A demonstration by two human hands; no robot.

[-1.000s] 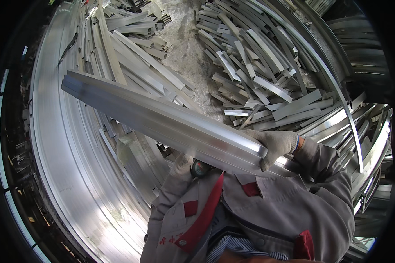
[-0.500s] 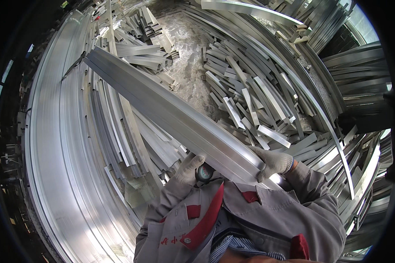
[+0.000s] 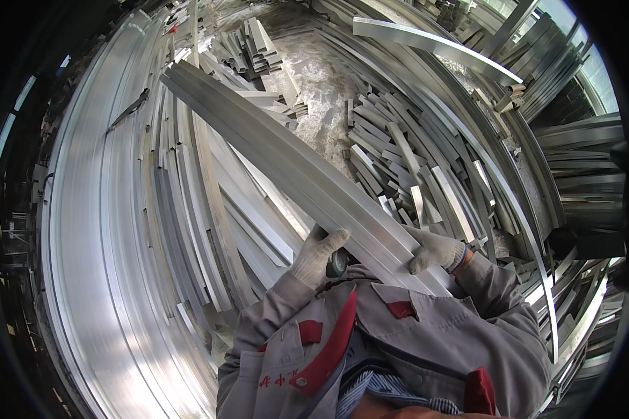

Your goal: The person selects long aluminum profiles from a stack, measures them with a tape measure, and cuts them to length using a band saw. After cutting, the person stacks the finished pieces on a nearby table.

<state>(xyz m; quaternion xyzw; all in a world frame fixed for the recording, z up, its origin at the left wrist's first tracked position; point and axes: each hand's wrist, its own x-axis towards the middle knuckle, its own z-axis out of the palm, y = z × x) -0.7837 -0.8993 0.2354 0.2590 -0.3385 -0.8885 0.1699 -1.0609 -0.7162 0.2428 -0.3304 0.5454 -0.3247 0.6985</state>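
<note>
Right grip [image 3: 433,251] clasps a long metal profile [image 3: 279,157], but whether the left grip [image 3: 319,257] does I cannot tell.

The long silver ridged metal profile [image 3: 279,157] looks smooth, softly shiny; left of it, wide silver metal strips [image 3: 112,279] gleam; below it, the grey cloth jacket [image 3: 426,335] is matt.

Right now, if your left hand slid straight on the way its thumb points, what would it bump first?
Most likely the long silver metal bar: the left hand has its thumb aimed up and right, at the bar's edge. They look so close I can't tell whether they touch.
</note>
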